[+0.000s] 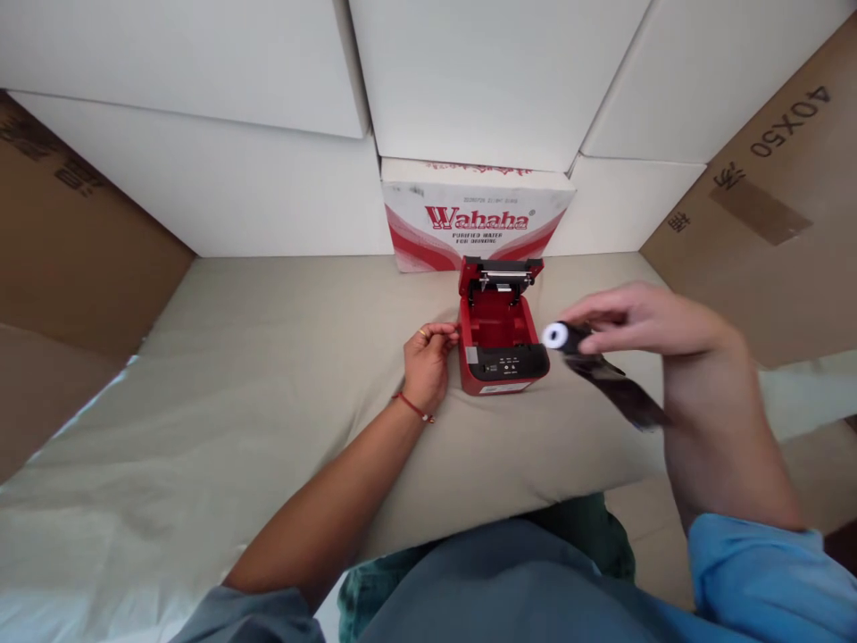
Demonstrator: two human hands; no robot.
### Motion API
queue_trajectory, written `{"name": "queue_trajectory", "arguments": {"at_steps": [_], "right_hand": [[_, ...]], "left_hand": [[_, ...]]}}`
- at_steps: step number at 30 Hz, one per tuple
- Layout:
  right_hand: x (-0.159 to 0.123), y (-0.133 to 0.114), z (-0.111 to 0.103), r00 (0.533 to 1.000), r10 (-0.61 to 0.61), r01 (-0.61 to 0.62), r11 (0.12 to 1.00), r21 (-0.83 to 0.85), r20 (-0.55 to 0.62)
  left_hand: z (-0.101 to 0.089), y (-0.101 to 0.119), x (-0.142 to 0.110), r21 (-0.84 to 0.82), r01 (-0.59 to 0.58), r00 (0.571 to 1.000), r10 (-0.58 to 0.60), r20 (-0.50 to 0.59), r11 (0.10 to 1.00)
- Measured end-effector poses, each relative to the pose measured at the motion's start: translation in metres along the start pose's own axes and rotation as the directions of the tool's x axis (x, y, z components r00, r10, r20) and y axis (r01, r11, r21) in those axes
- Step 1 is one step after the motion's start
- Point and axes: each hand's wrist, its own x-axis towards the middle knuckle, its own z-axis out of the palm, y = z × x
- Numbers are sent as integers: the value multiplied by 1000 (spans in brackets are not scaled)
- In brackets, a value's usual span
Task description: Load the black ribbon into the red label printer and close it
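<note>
A small red printer (pixel 499 335) sits on the beige cloth (pixel 268 384) with its lid raised, so its empty red bay shows. My left hand (pixel 428 362) rests against the printer's left side, fingers curled onto its edge. My right hand (pixel 643 326) hovers just right of the printer and pinches a dark roll (pixel 566 338) with a white core end facing left. A loose dark strip (pixel 622 388) trails from the roll down to the right.
A red-and-white Wahaha water carton (pixel 475 214) stands right behind the printer. White boxes (pixel 220 116) are stacked along the back. Brown cardboard boxes flank the left side (pixel 73 232) and the right side (pixel 769 196). My lap and blue sleeves fill the bottom edge.
</note>
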Motion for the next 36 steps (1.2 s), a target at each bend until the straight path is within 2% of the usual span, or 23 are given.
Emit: {"name": "queue_trajectory", "arguments": {"at_steps": [1,2,5,8,12,16,20,22,25,27,31,32,33,34,35,36], "right_hand": [[13,-9,12,997,-7,5,1000,24,78],[29,-16,26,996,-4,2,1000,20,88],[72,-30,68,998,33,-40,986,-164,-45],[96,-34,96,984,99,-151,899,-411,-147],[110,-28,110,967,132,-235,804,-547,-220],[116,-15,113,979,35,-143,823,-550,-201],[92,-10,111,963,-124,13,909,-417,-240],[68,-11,114,930,-239,134,928,-347,-278],[30,-10,130,865,-405,302,892,-336,-296],[11,-6,147,836,-447,320,869,-377,-319],[-6,7,180,815,-425,237,865,-442,-394],[-8,10,186,816,-416,224,868,-444,-401],[-8,12,190,818,-409,218,871,-441,-404],[-8,13,194,819,-407,218,872,-437,-403],[-8,14,196,818,-410,223,873,-434,-403],[-7,14,197,815,-414,229,873,-432,-406]], "left_hand": [[0,0,0,1,2,1000,-2,4,1000],[0,1,0,3,5,1000,-5,8,1000],[0,1,-1,12,10,1000,-10,20,1000],[0,1,-1,16,13,1000,-13,24,1000],[0,1,-1,20,16,1000,-16,25,1000],[-1,0,-1,44,13,1000,-14,24,999],[-2,-4,-1,71,7,1000,-8,12,997],[-1,-7,-1,87,0,1000,0,-3,996],[-1,-7,-1,127,-24,999,28,-23,992],[0,-3,-4,175,-56,998,62,-28,983],[5,23,-25,308,-174,983,185,-5,935],[8,31,-34,355,-245,967,255,19,902],[10,39,-44,466,-396,914,388,118,791],[13,47,-54,543,-527,844,478,243,654],[16,53,-65,580,-629,771,514,377,518],[19,57,-75,589,-713,694,499,519,380]]}}
